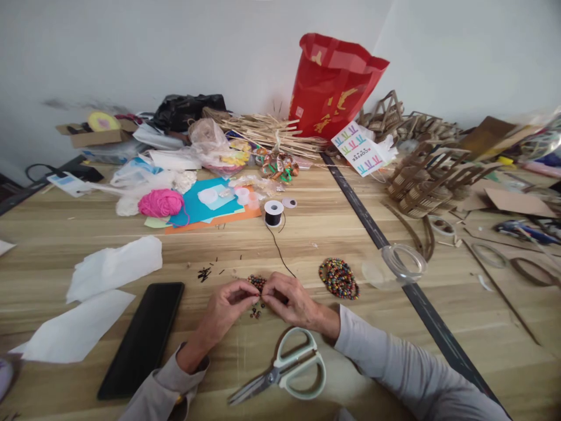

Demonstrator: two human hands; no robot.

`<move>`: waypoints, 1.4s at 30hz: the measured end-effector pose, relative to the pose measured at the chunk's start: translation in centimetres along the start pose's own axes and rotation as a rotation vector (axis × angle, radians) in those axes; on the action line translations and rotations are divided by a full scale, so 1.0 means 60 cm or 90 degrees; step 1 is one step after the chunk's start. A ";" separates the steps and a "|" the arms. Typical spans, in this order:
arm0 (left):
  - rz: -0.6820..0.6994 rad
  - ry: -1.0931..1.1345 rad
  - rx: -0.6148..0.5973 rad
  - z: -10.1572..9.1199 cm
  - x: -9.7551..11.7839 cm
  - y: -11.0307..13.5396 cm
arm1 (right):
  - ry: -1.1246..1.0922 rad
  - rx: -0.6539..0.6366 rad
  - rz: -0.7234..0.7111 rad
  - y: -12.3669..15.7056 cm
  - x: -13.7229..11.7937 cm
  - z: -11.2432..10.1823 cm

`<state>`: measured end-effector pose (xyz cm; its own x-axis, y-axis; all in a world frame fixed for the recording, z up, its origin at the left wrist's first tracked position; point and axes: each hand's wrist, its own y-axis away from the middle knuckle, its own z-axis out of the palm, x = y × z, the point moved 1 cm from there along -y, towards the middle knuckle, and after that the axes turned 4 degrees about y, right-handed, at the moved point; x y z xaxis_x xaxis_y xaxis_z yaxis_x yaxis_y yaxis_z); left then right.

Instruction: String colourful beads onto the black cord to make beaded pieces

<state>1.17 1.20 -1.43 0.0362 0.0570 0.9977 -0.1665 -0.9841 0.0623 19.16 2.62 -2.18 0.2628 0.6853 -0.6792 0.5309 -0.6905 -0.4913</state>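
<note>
Above a small pile of multicoloured beads, my two hands meet fingertip to fingertip. My left hand is closed in a pinch on a tiny reddish bead. My right hand is also pinched, at the black cord that runs from a spool and disappears behind this hand; its end is hidden by the fingers. A few loose beads lie just below the fingertips. To the right rests a coiled strand of strung beads.
Scissors with pale green handles lie slightly open near my forearms. A black phone and white paper pieces are at left. Short black bits, pink yarn, a red bag, clear tape rolls and small woven baskets surround the area.
</note>
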 end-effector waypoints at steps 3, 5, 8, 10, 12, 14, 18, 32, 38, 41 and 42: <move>0.008 0.005 0.000 0.000 -0.003 0.000 | 0.009 -0.004 0.002 0.001 0.002 0.002; 0.011 0.012 -0.002 0.000 -0.005 0.000 | 0.015 -0.003 0.000 0.002 0.003 0.003; 0.009 0.014 -0.008 0.000 -0.007 0.000 | 0.017 0.004 -0.004 0.001 0.002 0.002; 0.005 0.012 -0.010 0.000 -0.008 0.000 | 0.011 0.005 -0.005 0.000 0.001 0.001; 0.003 0.015 -0.010 0.000 -0.009 -0.001 | 0.004 0.006 -0.006 0.000 0.000 0.000; 0.001 0.022 -0.009 0.000 -0.009 -0.001 | 0.002 0.011 -0.009 -0.001 0.000 0.000; -0.014 0.022 -0.006 -0.001 -0.009 0.000 | 0.010 0.007 -0.010 -0.002 -0.002 0.001; -0.026 0.018 -0.017 -0.002 -0.005 0.003 | -0.020 -0.006 -0.012 -0.001 -0.002 0.000; 0.004 0.020 -0.034 -0.003 -0.011 -0.001 | -0.048 0.014 -0.011 -0.002 -0.005 -0.002; 0.001 0.021 -0.039 -0.003 -0.010 0.000 | -0.049 0.008 0.006 -0.001 -0.007 -0.004; -0.003 0.022 -0.039 -0.003 -0.009 0.000 | -0.053 0.005 0.008 -0.001 -0.007 -0.004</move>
<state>0.96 1.19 -1.95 0.0029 0.0685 0.9976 -0.2269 -0.9716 0.0674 19.23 2.43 -1.70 0.2019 0.6548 -0.7283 0.5213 -0.7014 -0.4861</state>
